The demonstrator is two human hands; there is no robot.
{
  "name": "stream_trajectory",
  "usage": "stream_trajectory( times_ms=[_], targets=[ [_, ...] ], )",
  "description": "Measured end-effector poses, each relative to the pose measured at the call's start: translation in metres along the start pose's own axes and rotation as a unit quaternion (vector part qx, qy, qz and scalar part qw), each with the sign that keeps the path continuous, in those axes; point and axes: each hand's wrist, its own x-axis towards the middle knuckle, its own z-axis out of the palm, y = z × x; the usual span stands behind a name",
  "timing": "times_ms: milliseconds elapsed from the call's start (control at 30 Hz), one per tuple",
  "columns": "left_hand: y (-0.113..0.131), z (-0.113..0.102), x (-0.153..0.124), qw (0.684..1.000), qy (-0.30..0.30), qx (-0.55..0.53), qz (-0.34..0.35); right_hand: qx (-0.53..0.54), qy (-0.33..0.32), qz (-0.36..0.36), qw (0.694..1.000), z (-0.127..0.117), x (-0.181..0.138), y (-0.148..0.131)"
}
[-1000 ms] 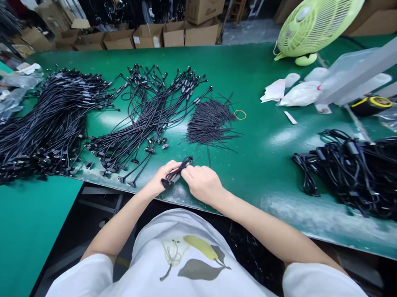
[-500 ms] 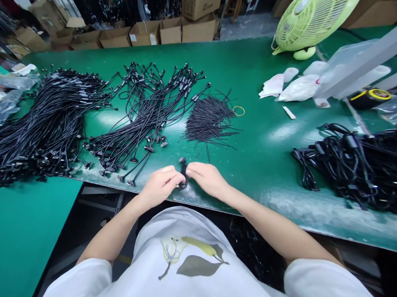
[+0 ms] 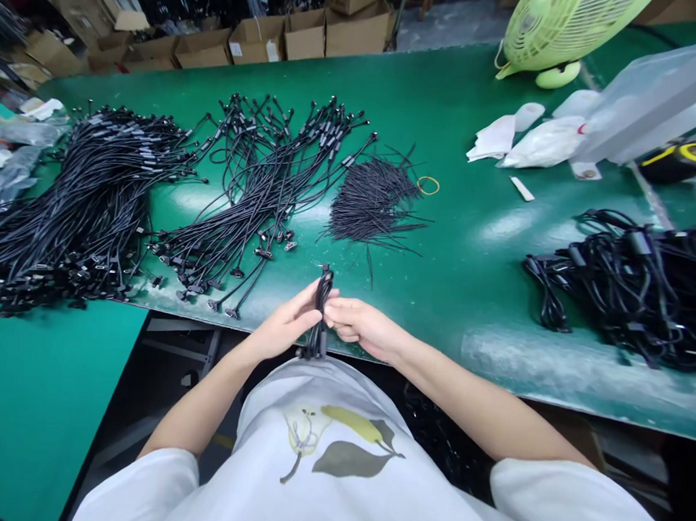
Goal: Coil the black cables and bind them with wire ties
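Both my hands meet at the near edge of the green table [image 3: 443, 251]. They hold a folded black cable [image 3: 321, 310] upright between them. My left hand [image 3: 285, 327] grips its left side with fingers closed on it. My right hand [image 3: 360, 329] pinches it from the right. Beyond the hands lies a small heap of thin black ties [image 3: 372, 201] and a spread of short black cables with connectors [image 3: 258, 184].
A big pile of black cables [image 3: 74, 204] covers the table's left. A tangle of thicker cables [image 3: 635, 286] lies at right. A yellow rubber band [image 3: 428, 185], white bags [image 3: 537, 142], a green fan [image 3: 568, 26] and cardboard boxes [image 3: 267, 39] sit farther back.
The folded cable went from lying slanted between my hands to standing upright. Both hands drew slightly nearer to my body.
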Motion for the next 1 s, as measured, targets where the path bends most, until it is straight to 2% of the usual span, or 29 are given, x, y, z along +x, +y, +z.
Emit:
stream_trajectory(
  times_ms=[67,167,200,267,300,333,367,400,433,467,567,600,700,800,1000],
  targets=[
    [0.003,0.009,-0.002,0.996,0.024,0.084,0.035,0.059,-0.020,0.032,0.998,-0.003,0.005,0.004],
    [0.001,0.015,-0.002,0.983,0.039,0.165,0.066,0.064,-0.043,0.052,0.996,-0.008,0.004,0.005],
    [-0.001,0.014,-0.001,0.984,0.044,0.164,0.052,0.036,-0.043,0.048,0.997,-0.010,0.002,0.003],
    [-0.006,0.010,0.002,0.991,0.068,0.118,-0.012,-0.107,-0.002,-0.008,0.994,-0.013,-0.007,-0.002],
    [-0.008,0.008,0.005,0.992,0.082,0.079,-0.048,-0.213,0.050,-0.061,0.974,-0.015,-0.012,-0.006],
    [-0.010,0.007,0.007,0.992,0.092,0.036,-0.076,-0.320,0.115,-0.122,0.932,-0.016,-0.016,-0.010],
    [-0.010,0.006,0.009,0.991,0.094,-0.005,-0.093,-0.409,0.181,-0.177,0.877,-0.016,-0.020,-0.014],
    [-0.010,0.006,0.012,0.990,0.088,-0.036,-0.100,-0.464,0.234,-0.219,0.826,-0.017,-0.023,-0.019],
    [-0.009,0.008,0.014,0.990,0.076,-0.057,-0.100,-0.493,0.264,-0.241,0.793,-0.017,-0.024,-0.022],
    [-0.007,0.010,0.016,0.991,0.061,-0.070,-0.098,-0.506,0.272,-0.244,0.781,-0.018,-0.023,-0.024],
    [-0.001,0.020,0.020,0.991,0.025,-0.083,-0.103,-0.513,0.258,-0.193,0.796,-0.018,-0.013,-0.026],
    [0.000,0.022,0.021,0.990,0.017,-0.085,-0.108,-0.520,0.268,-0.174,0.793,-0.018,-0.009,-0.026],
    [-0.003,0.027,0.023,0.988,0.001,-0.092,-0.124,-0.573,0.310,-0.153,0.743,-0.021,0.003,-0.022],
    [-0.012,0.026,0.022,0.985,-0.004,-0.106,-0.135,-0.642,0.290,-0.140,0.696,-0.026,0.009,-0.019],
    [-0.021,0.019,0.013,0.984,-0.037,-0.102,-0.140,-0.716,0.199,-0.088,0.663,-0.032,0.000,-0.022]
  ],
)
